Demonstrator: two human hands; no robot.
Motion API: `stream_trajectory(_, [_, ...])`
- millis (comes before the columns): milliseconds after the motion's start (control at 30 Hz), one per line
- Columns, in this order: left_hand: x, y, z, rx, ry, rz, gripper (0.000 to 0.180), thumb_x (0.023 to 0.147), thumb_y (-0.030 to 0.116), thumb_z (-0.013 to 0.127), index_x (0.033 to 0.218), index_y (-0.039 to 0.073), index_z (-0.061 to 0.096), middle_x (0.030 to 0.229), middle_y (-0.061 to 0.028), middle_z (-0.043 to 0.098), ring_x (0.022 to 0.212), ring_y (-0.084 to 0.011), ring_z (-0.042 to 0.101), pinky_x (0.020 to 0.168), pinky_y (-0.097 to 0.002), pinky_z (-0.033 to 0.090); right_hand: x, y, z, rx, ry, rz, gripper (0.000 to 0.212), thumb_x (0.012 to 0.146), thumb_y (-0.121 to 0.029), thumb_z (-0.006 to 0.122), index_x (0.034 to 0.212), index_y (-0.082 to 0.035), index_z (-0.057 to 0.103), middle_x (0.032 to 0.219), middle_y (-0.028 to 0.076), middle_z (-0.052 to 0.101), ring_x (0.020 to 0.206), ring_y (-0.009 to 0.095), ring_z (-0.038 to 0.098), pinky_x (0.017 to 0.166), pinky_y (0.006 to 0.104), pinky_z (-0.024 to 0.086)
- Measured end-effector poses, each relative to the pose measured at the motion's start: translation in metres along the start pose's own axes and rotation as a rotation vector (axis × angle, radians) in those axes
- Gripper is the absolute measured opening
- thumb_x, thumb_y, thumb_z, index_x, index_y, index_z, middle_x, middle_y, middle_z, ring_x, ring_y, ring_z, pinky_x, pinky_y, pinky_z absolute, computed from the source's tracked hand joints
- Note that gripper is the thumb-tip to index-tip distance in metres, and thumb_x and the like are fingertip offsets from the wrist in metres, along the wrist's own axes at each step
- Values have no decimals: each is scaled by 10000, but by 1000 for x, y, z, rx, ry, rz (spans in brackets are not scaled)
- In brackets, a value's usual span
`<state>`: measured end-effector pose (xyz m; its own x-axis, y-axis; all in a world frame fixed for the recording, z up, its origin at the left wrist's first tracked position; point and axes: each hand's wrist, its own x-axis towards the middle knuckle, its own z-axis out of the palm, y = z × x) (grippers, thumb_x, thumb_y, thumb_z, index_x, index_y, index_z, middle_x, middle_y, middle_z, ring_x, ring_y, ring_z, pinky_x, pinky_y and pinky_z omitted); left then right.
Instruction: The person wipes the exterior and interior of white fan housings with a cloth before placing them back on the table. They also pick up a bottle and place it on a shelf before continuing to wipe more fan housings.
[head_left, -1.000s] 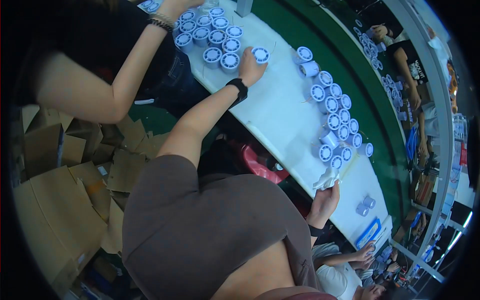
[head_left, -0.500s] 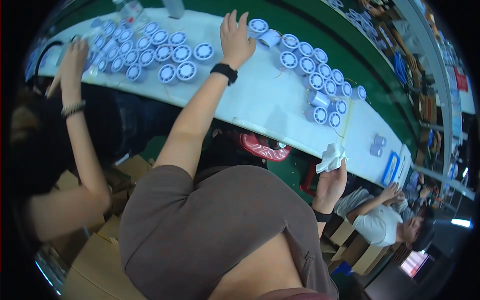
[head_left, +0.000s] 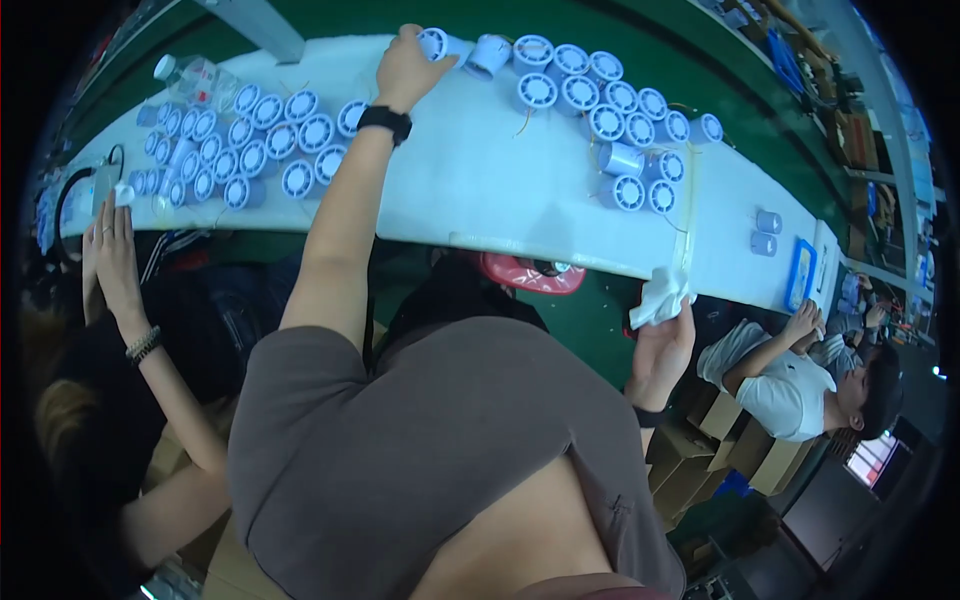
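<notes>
At the far edge of the white table, my left hand [head_left: 408, 70] is closed around a white cylinder [head_left: 432, 44] with a slotted round cap. Another such cylinder [head_left: 488, 56] lies on its side just right of it. My right hand [head_left: 664, 352] holds a crumpled white cloth [head_left: 662, 296] by the table's near edge, fingers closed on it. Several like cylinders [head_left: 606, 121] with thin wires stand in a group to the right. A second group of cylinders [head_left: 252, 157] stands left of my left arm.
The white table [head_left: 450, 170] curves across the view. A clear bottle [head_left: 196, 80] lies behind the left group. One co-worker's hands [head_left: 112, 250] are at the left end; another person [head_left: 790, 390] sits at right near a blue tray [head_left: 801, 275]. A red stool [head_left: 535, 275] stands below.
My left hand has closed on the cylinder it was reaching toward. The view has shifted, and the co-worker's hands at left have moved nearer the table's front edge. My right hand still holds the cloth.
</notes>
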<state>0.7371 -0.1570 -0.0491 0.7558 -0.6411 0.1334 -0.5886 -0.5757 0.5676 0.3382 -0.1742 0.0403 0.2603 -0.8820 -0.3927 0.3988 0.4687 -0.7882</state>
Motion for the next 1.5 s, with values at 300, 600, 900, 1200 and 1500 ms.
stream_trajectory(300, [-202, 102, -40, -962, -268, -170, 589, 608, 206, 718, 1065, -10, 417, 927, -107, 521, 738, -132, 524, 619, -250, 451, 30, 21, 59, -1005, -753, -861, 169, 807, -62, 438, 900, 42, 533, 874, 148, 552, 779, 241, 528, 703, 324, 418])
stream_trajectory(600, [-261, 150, -35, -482, -195, 104, 540, 620, 151, 700, 1087, 51, 447, 948, -98, 524, 809, -161, 530, 665, -258, 446, 65, 16, 21, -1006, -1296, 58, 319, 765, -117, 448, 1043, 39, 456, 971, 180, 509, 907, 300, 494, 805, 378, 399])
stream_trajectory(900, [-262, 169, -25, -353, -210, 223, 560, 609, 250, 712, 1058, 32, 459, 971, -134, 530, 779, -215, 546, 665, -288, 446, 57, 11, -10, -1080, -1189, -767, 385, 869, -272, 320, 1075, 35, 431, 998, 183, 503, 891, 301, 520, 774, 352, 418])
stream_trajectory(1200, [-243, 172, -20, -697, -177, 266, 536, 661, 203, 676, 1094, 31, 412, 893, -81, 522, 701, -120, 502, 592, -218, 413, 88, -15, -22, -444, -893, 299, 393, 878, -239, 279, 1128, 31, 419, 1124, 160, 462, 1010, 229, 480, 816, 346, 405])
stream_trajectory(1500, [-247, 164, -12, -1204, -587, -225, 432, 768, 199, 568, 1087, -31, 389, 828, -78, 523, 642, -97, 523, 575, -205, 429, 74, -40, -5, -1076, -1389, -1211, 302, 833, -82, 356, 1109, -8, 452, 1045, 179, 505, 856, 257, 548, 736, 330, 432])
